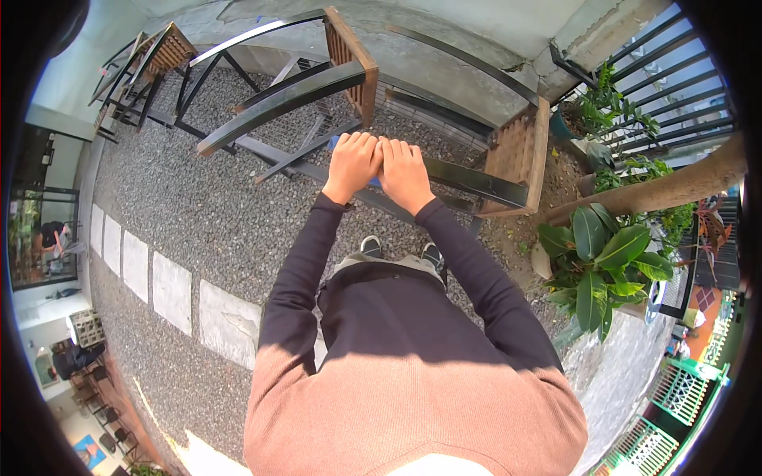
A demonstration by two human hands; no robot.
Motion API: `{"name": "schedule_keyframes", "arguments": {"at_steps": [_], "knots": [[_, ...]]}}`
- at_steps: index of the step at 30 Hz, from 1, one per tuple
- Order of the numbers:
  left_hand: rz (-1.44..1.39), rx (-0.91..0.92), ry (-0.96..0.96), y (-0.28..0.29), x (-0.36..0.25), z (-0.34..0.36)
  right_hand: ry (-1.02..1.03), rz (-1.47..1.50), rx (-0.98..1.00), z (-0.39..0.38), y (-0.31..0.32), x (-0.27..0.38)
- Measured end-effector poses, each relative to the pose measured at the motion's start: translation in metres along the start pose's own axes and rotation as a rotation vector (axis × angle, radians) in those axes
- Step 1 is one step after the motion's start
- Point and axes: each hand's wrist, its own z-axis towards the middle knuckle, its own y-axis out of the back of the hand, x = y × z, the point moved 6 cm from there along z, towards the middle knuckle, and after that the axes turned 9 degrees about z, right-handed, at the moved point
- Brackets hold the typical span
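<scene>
Both hands, the left hand point(352, 161) and the right hand point(406, 170), press side by side on a blue cloth point(334, 143) atop the black rail point(468, 181), which runs left-right beneath them, fingers curled.

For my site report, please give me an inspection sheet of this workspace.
Surface: gravel ground with pale paving slabs.
Job's things: blue cloth on a black bar of a metal and wood frame.
Clutter: more frames at the far left.
Hands: left hand and right hand side by side, pressing the cloth on the bar.
Cables: nothing seen.
Surroundings: potted plants, railing, concrete wall.
</scene>
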Motion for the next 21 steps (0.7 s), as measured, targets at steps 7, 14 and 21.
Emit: {"name": "schedule_keyframes", "arguments": {"at_steps": [7,14,21], "knots": [[0.012,-0.055,0.046,0.001,-0.006,0.003,0.022,0.016,-0.032,-0.001,0.002,-0.001],[0.038,-0.049,0.079,-0.002,-0.020,0.009,0.034,0.080,-0.009,-0.007,0.010,-0.013],[0.058,-0.014,0.104,-0.015,-0.048,0.016,0.027,0.096,0.036,-0.023,0.023,-0.033]]}}
